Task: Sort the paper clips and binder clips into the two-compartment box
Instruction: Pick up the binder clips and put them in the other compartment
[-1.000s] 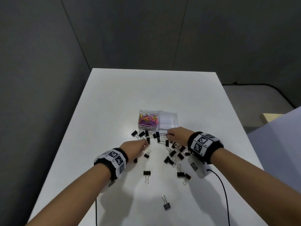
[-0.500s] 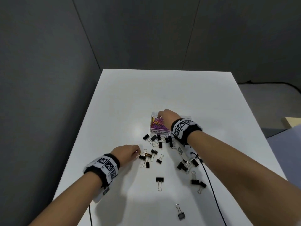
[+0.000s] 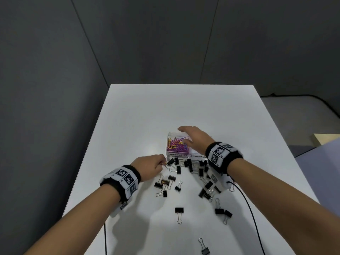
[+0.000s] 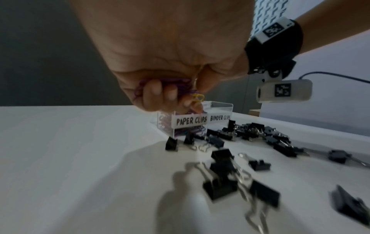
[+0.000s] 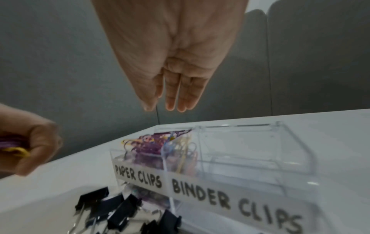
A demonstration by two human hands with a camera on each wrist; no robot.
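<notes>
A clear two-compartment box (image 3: 170, 134) (image 4: 222, 107) (image 5: 280, 142) stands mid-table, labelled PAPER CLIPS and BINDER CLIPS. Coloured paper clips (image 3: 176, 144) (image 5: 158, 139) fill its left compartment; the right one looks bare in the right wrist view. My right hand (image 3: 195, 138) (image 5: 172, 88) hovers above the box, fingers straight, holding nothing. Just left of the box front, my left hand (image 3: 150, 167) (image 4: 170, 91) (image 5: 26, 147) grips a bunch of purple and yellow paper clips (image 4: 192, 95). Several black binder clips (image 3: 184, 166) (image 4: 220, 183) (image 5: 112, 210) lie scattered in front of the box.
The white table (image 3: 165, 107) is bounded by grey walls behind and to the left. Single binder clips lie nearer me (image 3: 179, 211) (image 3: 204, 248). A black cable (image 3: 252, 218) trails from my right wrist across the table's right side.
My right hand rose from the paper clip compartment and spread flat above the box. My left hand moved forward toward the box front with paper clips in its fingers.
</notes>
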